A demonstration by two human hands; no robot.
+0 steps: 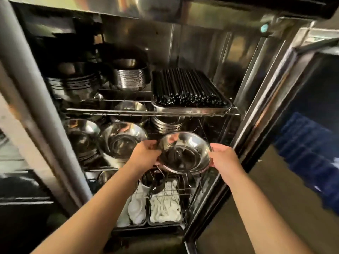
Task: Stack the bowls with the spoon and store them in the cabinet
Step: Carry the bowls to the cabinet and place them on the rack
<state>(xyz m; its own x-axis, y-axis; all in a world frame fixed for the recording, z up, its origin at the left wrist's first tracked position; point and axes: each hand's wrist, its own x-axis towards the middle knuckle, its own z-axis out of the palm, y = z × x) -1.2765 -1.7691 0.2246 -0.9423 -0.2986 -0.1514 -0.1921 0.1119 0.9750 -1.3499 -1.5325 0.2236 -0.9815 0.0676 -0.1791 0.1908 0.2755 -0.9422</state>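
A small stack of shiny steel bowls (190,143) is held in front of the middle wire shelf (102,169) of the open steel cabinet (211,57). My left hand (145,153) grips the stack's left rim and my right hand (223,155) grips its right rim. A dark shape lies inside the top bowl; I cannot tell whether it is the spoon or a reflection. The stack hovers at the right end of the shelf, beside other bowls.
More steel bowls (119,143) fill the middle shelf's left and centre. The upper shelf carries bowl stacks (130,77) and a tray of black chopsticks (189,90). Below sit trays of white spoons (165,208). The cabinet door (266,107) stands open at the right.
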